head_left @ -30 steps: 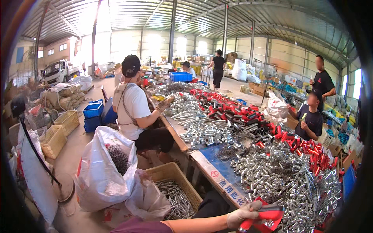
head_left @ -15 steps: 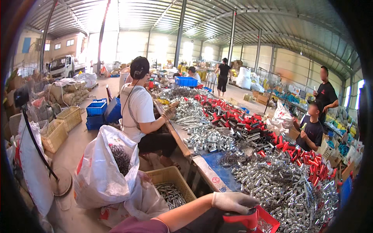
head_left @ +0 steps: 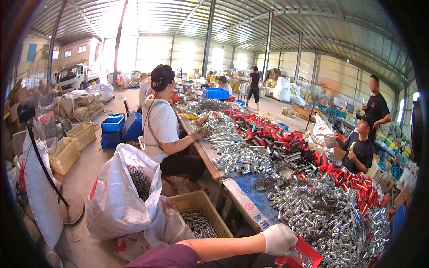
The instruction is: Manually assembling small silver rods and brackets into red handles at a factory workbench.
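My left hand [head_left: 279, 240], in a whitish work glove, is at the lower edge, right of the middle. Its fingers curl downward at the near left side of a red tray [head_left: 309, 250] with small metal pieces in it. What the fingers close on is hidden beneath the glove. Part of a red plastic piece [head_left: 280, 261] shows just below the hand. Beyond the tray spreads a heap of small silvery metal parts [head_left: 313, 210] on the table. My right hand is out of view.
A co-worker in a white shirt [head_left: 161, 125] sits at the table's left side. Red-handled parts [head_left: 268, 134] lie along the heap. A yellow crate [head_left: 219, 219] and a white sack [head_left: 123, 196] stand left of the table. A person in a dark cap [head_left: 359, 145] sits across.
My left hand has turned from flat, outstretched fingers above the red piece to fingers curled down by the tray. The red piece now shows lower. The seated co-worker's hand has shifted slightly nearer.
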A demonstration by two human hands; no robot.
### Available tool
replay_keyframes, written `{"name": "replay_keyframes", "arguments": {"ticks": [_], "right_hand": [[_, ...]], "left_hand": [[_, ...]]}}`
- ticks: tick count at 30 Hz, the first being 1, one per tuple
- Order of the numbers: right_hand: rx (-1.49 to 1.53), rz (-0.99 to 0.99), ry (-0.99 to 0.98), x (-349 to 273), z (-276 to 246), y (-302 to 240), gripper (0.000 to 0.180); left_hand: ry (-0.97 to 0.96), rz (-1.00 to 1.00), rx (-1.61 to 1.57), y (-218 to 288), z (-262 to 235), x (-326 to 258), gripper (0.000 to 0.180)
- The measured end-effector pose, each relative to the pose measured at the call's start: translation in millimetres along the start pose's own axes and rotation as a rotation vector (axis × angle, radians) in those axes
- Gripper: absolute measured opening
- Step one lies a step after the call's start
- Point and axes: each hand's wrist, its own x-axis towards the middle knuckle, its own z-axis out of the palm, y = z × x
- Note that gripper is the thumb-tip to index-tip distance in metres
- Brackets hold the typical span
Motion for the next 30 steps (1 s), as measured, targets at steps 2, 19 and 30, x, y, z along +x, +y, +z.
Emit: {"name": "replay_keyframes", "arguments": {"ticks": [2, 19, 30], "right_hand": [[0.282, -0.014, -0.105, -3.7, -5.0, -15.8, 0.023], [0.554, 0.188, -0.154, -6.1, -8.9, 20.5, 0.023], [0.273, 0.133, 0.114, 0.9, -8.3, -17.2, 0.02]], "left_hand": [[0.12, 0.118, -0.117, -10.2, 3.0, -0.2, 0.043], [0.093, 0.12, -1.466, 22.2, 67.5, 33.3, 0.02], [0.314, -0.137, -1.318, 39.6, 82.5, 35.2, 0.019]]}}
